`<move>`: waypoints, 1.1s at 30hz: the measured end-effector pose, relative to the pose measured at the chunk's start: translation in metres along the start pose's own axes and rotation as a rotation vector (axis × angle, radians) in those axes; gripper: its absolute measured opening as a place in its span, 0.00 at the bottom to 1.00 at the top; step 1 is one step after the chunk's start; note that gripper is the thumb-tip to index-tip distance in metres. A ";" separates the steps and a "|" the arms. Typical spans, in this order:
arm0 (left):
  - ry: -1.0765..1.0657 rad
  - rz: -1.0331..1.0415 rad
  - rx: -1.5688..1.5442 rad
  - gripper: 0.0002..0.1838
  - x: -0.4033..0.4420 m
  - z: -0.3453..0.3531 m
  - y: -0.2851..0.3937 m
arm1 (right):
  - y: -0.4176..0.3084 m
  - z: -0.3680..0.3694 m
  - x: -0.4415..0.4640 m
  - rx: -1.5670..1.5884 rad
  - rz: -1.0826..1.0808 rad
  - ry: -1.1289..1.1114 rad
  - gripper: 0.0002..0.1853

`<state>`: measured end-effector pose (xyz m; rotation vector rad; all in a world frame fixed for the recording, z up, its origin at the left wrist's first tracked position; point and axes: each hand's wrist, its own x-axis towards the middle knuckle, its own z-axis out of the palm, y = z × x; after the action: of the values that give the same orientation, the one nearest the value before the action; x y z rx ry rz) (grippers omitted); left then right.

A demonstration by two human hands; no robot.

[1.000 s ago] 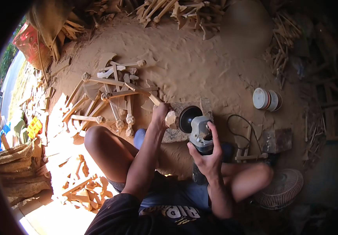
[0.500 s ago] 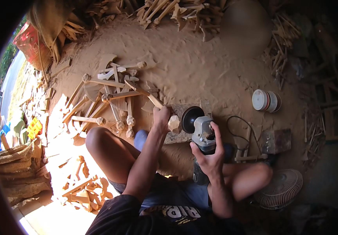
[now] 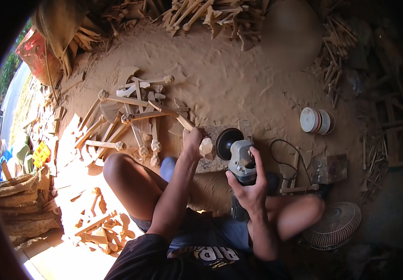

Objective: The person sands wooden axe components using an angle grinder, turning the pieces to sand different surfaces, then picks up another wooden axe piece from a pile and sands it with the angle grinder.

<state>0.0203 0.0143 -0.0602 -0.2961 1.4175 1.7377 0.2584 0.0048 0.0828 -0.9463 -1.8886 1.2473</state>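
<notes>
My left hand [image 3: 192,139] is closed around a carved wooden piece [image 3: 206,148]; its faceted knob sticks out to the right of the fist and its narrow shaft to the upper left. In my right hand [image 3: 251,190] is an angle grinder [image 3: 242,162], held by its grey head with the thumb and fingers around it. The grinder's black round disc [image 3: 229,143] faces the knob, close beside it; I cannot tell whether they touch. Beneath both lies a dusty wooden board [image 3: 218,165] between my bent legs.
Several axe-shaped wooden pieces [image 3: 138,112] lie heaped on the sandy ground at left. Wood offcuts [image 3: 101,231] are beside my left knee. At right are a white tub [image 3: 310,120], a black cable [image 3: 278,161], a block [image 3: 331,169] and a fan [image 3: 334,226]. More wood [image 3: 211,14] is piled behind.
The grinder has shifted and tilted very slightly in my right hand. The wooden piece and my left hand stay almost in the same place.
</notes>
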 end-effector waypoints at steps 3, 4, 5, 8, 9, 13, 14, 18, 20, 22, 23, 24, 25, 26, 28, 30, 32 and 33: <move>-0.037 -0.003 -0.023 0.06 -0.003 -0.004 0.009 | 0.006 0.002 0.001 0.048 -0.009 0.043 0.44; -0.078 -0.008 -0.040 0.09 -0.002 -0.005 0.012 | 0.006 0.001 0.000 0.026 -0.037 0.041 0.44; -0.090 -0.020 -0.058 0.09 -0.001 -0.005 0.014 | 0.005 0.000 0.000 0.003 -0.065 0.035 0.44; -0.130 -0.047 -0.115 0.08 0.012 -0.009 0.010 | 0.003 -0.001 -0.002 0.021 -0.072 -0.037 0.45; -0.115 -0.040 -0.124 0.09 0.008 -0.005 0.012 | 0.002 -0.001 -0.003 0.041 -0.061 -0.068 0.45; -0.053 -0.024 -0.104 0.06 -0.002 0.003 0.020 | -0.007 0.001 -0.006 0.022 -0.007 -0.093 0.44; -0.034 -0.020 -0.088 0.05 -0.003 0.003 0.022 | -0.008 0.002 -0.007 0.013 0.009 -0.097 0.45; -0.045 -0.062 -0.224 0.06 0.009 -0.008 0.019 | -0.010 0.008 -0.010 -0.027 0.030 -0.074 0.44; -0.043 -0.078 -0.297 0.06 0.012 -0.011 0.020 | -0.006 0.008 -0.007 -0.020 0.013 -0.043 0.44; -0.083 -0.091 -0.328 0.06 0.005 -0.010 0.021 | 0.003 0.007 -0.003 0.017 -0.011 -0.020 0.44; -0.104 -0.095 -0.342 0.07 0.003 -0.010 0.023 | 0.003 0.008 -0.004 0.020 -0.025 -0.019 0.44; -0.102 -0.084 -0.310 0.07 0.005 -0.010 0.026 | 0.003 0.008 -0.004 0.021 -0.042 -0.018 0.44; -0.100 -0.075 -0.282 0.07 0.007 -0.008 0.027 | 0.003 0.005 -0.004 0.017 -0.060 -0.018 0.44; -0.096 -0.066 -0.254 0.07 0.007 -0.008 0.027 | 0.003 0.005 -0.005 -0.002 -0.070 -0.026 0.44; -0.084 -0.083 -0.310 0.08 -0.006 -0.001 0.029 | 0.003 0.004 -0.005 -0.020 -0.109 -0.040 0.45; -0.062 -0.067 -0.286 0.08 -0.014 0.005 0.030 | 0.002 0.005 -0.004 -0.015 -0.120 -0.053 0.45; -0.035 -0.025 -0.187 0.12 -0.018 0.010 0.029 | 0.001 0.006 -0.004 0.003 -0.103 -0.067 0.45; -0.025 -0.019 -0.182 0.12 -0.019 0.011 0.027 | 0.001 0.007 -0.004 0.012 -0.076 -0.047 0.45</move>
<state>0.0155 0.0154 -0.0255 -0.3834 1.2367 1.8515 0.2549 -0.0012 0.0788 -0.8380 -1.9327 1.2448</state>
